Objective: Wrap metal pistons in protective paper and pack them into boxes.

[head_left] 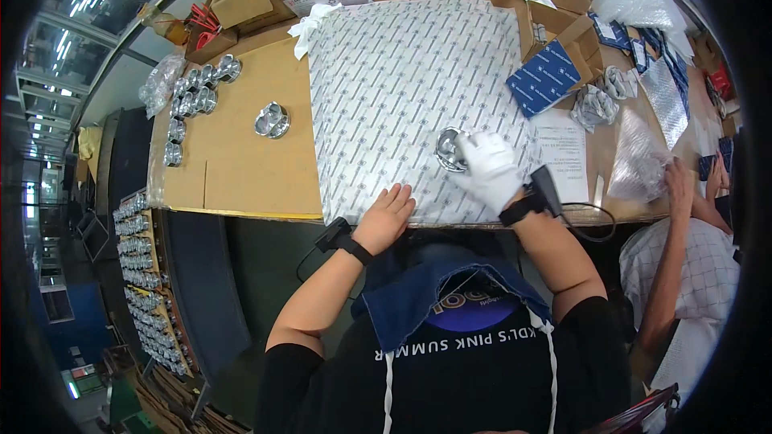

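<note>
My right hand, in a white glove, has its fingers on a shiny round metal part and grips its right side. The part rests on a stack of patterned white wrapping paper, and the glove hides some of it. My bare left hand lies flat on the front edge of the paper, fingers stretched out and holding nothing. To the left, another shiny metal part sits alone on the cardboard covering the table.
Several metal parts stand in rows at the far left. A blue-and-white box, paper-wrapped pieces and bubble wrap lie on the right, beside a co-worker's hand. A rack of metal parts stands lower left. Cartons line the back.
</note>
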A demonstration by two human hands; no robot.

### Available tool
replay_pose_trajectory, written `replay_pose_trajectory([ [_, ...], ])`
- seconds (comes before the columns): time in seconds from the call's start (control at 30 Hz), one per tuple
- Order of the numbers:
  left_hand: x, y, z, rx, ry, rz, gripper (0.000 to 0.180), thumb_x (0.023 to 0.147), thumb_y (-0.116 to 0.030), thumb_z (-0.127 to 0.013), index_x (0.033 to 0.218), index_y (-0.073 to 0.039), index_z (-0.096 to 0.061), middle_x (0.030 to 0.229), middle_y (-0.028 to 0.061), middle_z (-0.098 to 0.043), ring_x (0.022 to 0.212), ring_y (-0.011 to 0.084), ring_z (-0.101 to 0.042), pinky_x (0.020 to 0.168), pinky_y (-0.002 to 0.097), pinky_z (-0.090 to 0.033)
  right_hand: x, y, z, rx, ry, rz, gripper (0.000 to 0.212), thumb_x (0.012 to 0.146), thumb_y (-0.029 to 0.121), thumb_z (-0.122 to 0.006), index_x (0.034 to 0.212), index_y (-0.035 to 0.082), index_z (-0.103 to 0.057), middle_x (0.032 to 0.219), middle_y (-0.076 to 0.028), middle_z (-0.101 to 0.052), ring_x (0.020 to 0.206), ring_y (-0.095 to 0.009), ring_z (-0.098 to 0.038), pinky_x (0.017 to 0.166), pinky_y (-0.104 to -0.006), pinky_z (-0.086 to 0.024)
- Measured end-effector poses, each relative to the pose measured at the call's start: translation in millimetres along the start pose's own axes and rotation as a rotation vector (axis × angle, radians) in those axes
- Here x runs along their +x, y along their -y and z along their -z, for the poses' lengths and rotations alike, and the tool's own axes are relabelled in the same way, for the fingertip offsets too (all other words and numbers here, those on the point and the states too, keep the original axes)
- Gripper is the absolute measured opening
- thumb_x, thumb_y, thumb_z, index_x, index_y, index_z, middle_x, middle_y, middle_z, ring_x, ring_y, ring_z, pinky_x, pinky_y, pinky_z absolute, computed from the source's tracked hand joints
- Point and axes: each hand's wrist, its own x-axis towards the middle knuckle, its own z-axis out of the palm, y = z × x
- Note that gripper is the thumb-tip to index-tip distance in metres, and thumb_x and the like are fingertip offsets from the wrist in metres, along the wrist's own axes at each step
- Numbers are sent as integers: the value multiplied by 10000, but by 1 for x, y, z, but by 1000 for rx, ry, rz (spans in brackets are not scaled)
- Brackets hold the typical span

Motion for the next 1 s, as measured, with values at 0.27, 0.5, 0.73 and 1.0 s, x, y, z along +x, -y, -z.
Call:
replay_pose_trajectory([
  [0.27, 9, 3, 26, -99, 35, 10, 116, 754, -134, -596, 826, -52, -554, 922, 128, -575, 946, 311, -558, 803, 413, -458, 23, 13, -5, 84, 244, -218, 270, 722, 282, -566, 767, 21, -617, 752, -181, -640, 704, -317, -629, 642, -421, -487],
  [0.5, 9, 1, 52, -138, -126, -31, 114, 729, -132, -629, 788, -73, -551, 809, 86, -553, 788, 281, -560, 702, 385, -462, 14, 25, -19, 1133, 536, -757, 212, 817, 181, -585, 916, 0, -634, 757, -48, -644, 646, -133, -568, 610, -269, -460],
  [0.73, 32, -1, 84, -45, -188, -91, 80, 727, -118, -623, 778, -87, -570, 770, 75, -537, 755, 257, -566, 644, 377, -452, 5, 26, -54, 1544, 522, -829, 159, 835, 78, -557, 957, -8, -610, 826, -50, -640, 733, -99, -586, 642, -232, -466],
  [1.0, 75, 10, 77, -169, -166, 148, 309, 730, -178, -678, 970, -48, -532, 813, 118, -546, 765, 318, -584, 667, 399, -482, 36, 15, -31, 437, 697, -346, 565, 871, 548, -403, 1044, 51, -610, 1028, -221, -617, 999, -357, -578, 865, -388, -442],
])
